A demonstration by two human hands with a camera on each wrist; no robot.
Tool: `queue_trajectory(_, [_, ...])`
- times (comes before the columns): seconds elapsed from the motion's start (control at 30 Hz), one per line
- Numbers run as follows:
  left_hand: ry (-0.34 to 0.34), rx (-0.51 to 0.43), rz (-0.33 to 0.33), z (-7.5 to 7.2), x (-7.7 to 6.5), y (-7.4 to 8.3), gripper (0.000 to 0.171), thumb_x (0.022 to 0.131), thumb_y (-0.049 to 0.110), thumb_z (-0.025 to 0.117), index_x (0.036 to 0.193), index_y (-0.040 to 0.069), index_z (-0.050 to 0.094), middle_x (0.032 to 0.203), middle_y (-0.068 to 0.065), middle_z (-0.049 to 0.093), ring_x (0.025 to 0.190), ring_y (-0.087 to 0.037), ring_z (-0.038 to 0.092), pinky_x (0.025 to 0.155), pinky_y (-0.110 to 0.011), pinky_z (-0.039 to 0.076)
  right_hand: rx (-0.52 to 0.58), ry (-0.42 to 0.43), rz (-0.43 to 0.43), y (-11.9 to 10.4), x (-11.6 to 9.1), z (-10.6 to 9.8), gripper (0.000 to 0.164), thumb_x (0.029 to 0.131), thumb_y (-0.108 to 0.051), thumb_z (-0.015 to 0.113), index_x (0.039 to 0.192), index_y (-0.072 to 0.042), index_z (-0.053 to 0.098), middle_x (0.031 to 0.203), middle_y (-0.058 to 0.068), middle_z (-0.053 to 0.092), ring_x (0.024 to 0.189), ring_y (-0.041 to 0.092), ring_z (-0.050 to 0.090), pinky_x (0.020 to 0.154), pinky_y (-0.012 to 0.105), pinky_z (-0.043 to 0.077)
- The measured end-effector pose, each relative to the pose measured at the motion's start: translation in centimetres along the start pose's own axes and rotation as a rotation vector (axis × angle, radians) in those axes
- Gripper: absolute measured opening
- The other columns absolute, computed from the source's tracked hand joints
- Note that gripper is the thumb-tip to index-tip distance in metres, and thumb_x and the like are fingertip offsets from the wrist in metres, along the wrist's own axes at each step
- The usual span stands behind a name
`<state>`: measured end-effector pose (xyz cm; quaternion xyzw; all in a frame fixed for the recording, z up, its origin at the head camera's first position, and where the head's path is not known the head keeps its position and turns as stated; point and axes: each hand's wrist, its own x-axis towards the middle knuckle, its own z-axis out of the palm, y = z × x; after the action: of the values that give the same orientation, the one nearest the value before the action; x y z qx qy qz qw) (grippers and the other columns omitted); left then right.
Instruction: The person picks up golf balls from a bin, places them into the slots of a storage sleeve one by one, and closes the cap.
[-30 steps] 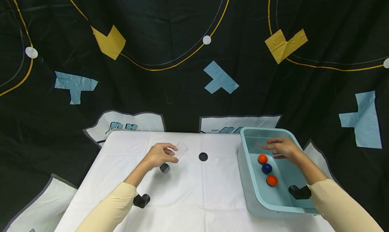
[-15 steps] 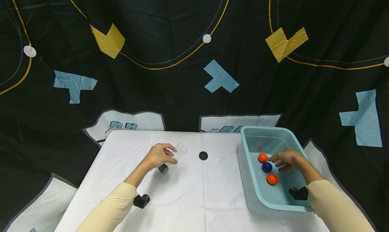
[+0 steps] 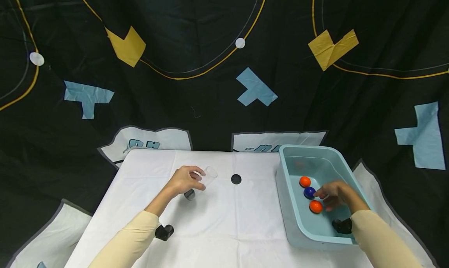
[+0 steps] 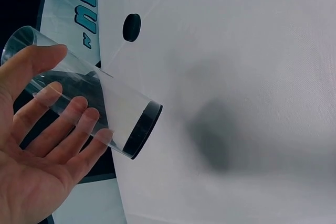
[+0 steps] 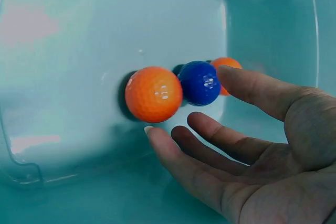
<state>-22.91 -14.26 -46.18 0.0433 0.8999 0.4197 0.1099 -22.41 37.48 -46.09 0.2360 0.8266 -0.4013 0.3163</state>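
My left hand (image 3: 186, 180) holds a clear plastic tube (image 4: 115, 103) with a black end cap (image 4: 143, 130), tilted above the white table. Inside the light blue bin (image 3: 292, 205) lie two orange golf balls and a blue golf ball (image 5: 199, 83) in a row. The nearer orange golf ball (image 5: 154, 94) sits closest to my right fingertips; the far orange golf ball (image 3: 305, 181) is partly hidden behind the blue one in the right wrist view. My right hand (image 3: 336, 196) is down in the bin with fingers spread beside the balls, holding nothing.
A loose black round cap (image 3: 236, 179) lies on the white tablecloth (image 3: 217, 221) between the left hand and the bin. The bin's raised walls surround the right hand. Behind the table hangs a black curtain (image 3: 196, 123) with tape shapes.
My right hand has come lower and nearer within the bin, from over its far part to beside the blue and nearer orange golf balls. The left hand still holds the tube in place.
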Motion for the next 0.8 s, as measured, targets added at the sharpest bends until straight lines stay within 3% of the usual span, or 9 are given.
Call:
queue_trajectory(0.43, [0.016, -0.056, 0.0, 0.0, 0.0, 0.0, 0.046, 0.069, 0.017, 0.091, 0.112, 0.015, 0.076, 0.104, -0.006, 0.077, 0.102, -0.021, 0.071, 0.089, -0.042, 0.057, 0.035, 0.039, 0.068, 0.7, 1.1, 0.7, 0.027, 0.096, -0.014, 0.068, 0.109, 0.009, 0.064, 0.094, 0.025, 0.065, 0.08, 0.031, 0.073, 0.082, 0.036, 0.061])
queue_trajectory(0.63, [0.015, -0.055, -0.012, -0.1, -0.2, -0.1, 0.044, 0.069, 0.018, 0.092, 0.111, 0.017, 0.076, 0.106, -0.006, 0.076, 0.103, -0.021, 0.07, 0.09, -0.043, 0.057, 0.048, 0.029, 0.085, 1.0, 1.6, 1.0, 0.04, 0.095, -0.015, 0.069, 0.118, 0.014, 0.054, 0.093, 0.025, 0.068, 0.078, 0.029, 0.074, 0.083, 0.037, 0.06])
queue_trajectory(0.8, [0.017, -0.065, -0.008, -0.2, -0.3, -0.1, 0.045, 0.069, 0.016, 0.091, 0.111, 0.016, 0.076, 0.108, -0.009, 0.077, 0.104, -0.023, 0.071, 0.09, -0.044, 0.057, 0.052, 0.019, 0.102, 1.0, 2.1, 1.2, 0.035, 0.095, -0.014, 0.068, 0.114, 0.013, 0.056, 0.091, 0.023, 0.067, 0.074, 0.026, 0.074, 0.083, 0.036, 0.06])
